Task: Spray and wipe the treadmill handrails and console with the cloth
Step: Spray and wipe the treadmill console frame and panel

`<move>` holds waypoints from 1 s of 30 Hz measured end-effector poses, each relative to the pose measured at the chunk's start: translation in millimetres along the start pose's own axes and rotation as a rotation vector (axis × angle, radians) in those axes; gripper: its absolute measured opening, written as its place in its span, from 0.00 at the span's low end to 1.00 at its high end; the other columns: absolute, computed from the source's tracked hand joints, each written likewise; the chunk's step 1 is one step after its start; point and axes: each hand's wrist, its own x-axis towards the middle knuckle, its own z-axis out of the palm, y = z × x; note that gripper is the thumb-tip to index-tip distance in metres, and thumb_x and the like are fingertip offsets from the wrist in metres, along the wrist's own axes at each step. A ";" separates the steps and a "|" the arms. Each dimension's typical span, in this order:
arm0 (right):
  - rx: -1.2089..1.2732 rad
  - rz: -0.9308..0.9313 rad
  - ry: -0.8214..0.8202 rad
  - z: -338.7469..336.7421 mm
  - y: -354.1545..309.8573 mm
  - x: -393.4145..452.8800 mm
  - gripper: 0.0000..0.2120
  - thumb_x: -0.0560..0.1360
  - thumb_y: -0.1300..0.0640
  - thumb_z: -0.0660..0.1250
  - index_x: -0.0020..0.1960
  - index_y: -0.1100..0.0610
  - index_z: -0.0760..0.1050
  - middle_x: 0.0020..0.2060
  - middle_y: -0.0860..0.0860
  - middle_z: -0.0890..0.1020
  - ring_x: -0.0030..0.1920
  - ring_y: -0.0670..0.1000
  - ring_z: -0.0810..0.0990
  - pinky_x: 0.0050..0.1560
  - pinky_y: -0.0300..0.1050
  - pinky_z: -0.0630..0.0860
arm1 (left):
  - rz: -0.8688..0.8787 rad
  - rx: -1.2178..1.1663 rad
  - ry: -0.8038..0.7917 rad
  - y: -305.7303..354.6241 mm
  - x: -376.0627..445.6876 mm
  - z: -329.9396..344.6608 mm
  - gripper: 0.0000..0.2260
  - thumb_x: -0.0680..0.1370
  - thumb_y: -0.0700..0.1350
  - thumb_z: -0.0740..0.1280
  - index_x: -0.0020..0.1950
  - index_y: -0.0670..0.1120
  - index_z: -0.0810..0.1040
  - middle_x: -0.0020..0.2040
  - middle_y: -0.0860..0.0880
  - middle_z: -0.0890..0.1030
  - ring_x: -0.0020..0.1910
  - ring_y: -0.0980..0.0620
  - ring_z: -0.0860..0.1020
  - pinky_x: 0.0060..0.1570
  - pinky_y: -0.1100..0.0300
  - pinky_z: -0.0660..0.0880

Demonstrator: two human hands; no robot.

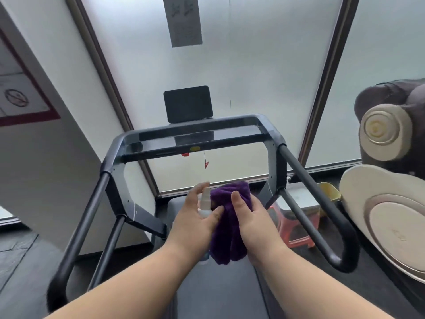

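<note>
I stand on a treadmill, facing its dark glossy console (195,140) with a black tablet-like screen (187,104) above it. The left handrail (85,217) and the right handrail (310,196) run back toward me on either side. My left hand (195,217) grips a small white spray bottle (205,201), its nozzle pointing toward the purple cloth (226,224). My right hand (249,217) holds that folded cloth, thumb on top. Both hands are close together, low over the belt and below the console.
The grey treadmill belt (218,291) runs under my arms. A frosted window wall (253,65) stands behind the console. A beige and brown massage chair (388,180) crowds the right side. A red plastic stool (296,224) sits beyond the right rail. A red safety clip (205,165) dangles under the console.
</note>
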 end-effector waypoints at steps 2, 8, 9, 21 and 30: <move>0.033 0.017 -0.061 9.4 -4.5 9.6 0.14 0.78 0.41 0.64 0.56 0.46 0.80 0.50 0.50 0.86 0.52 0.52 0.85 0.60 0.58 0.79 | -0.002 -0.011 0.020 2.4 7.4 -2.9 0.23 0.76 0.50 0.71 0.61 0.72 0.66 0.46 0.53 0.84 0.42 0.57 0.83 0.44 0.62 0.79; 0.085 0.077 -0.196 39.5 -3.2 58.5 0.19 0.73 0.40 0.65 0.60 0.48 0.77 0.52 0.50 0.86 0.54 0.51 0.84 0.60 0.56 0.78 | -0.010 -0.061 0.072 -3.5 47.3 -24.6 0.21 0.76 0.51 0.71 0.62 0.69 0.67 0.47 0.54 0.83 0.41 0.61 0.82 0.38 0.70 0.77; 0.075 0.078 -0.213 44.6 -2.1 69.7 0.17 0.75 0.42 0.65 0.60 0.48 0.76 0.52 0.51 0.86 0.54 0.51 0.84 0.60 0.55 0.78 | -0.009 -0.073 0.066 -7.4 57.7 -28.4 0.20 0.76 0.51 0.71 0.62 0.68 0.67 0.48 0.55 0.83 0.41 0.62 0.82 0.38 0.70 0.76; 0.139 0.217 -0.090 82.4 15.5 260.1 0.11 0.81 0.58 0.63 0.63 0.53 0.76 0.56 0.60 0.83 0.59 0.62 0.82 0.64 0.66 0.73 | -0.013 0.112 -0.116 -50.0 260.2 -77.7 0.23 0.76 0.51 0.70 0.63 0.71 0.64 0.50 0.55 0.82 0.48 0.55 0.82 0.52 0.52 0.79; 0.042 0.282 0.132 65.0 30.4 364.8 0.11 0.77 0.59 0.66 0.58 0.48 0.77 0.50 0.56 0.85 0.53 0.59 0.84 0.59 0.65 0.78 | -0.104 0.188 -0.145 -67.3 362.3 -66.8 0.23 0.77 0.49 0.70 0.60 0.72 0.62 0.52 0.59 0.79 0.48 0.71 0.76 0.44 0.80 0.67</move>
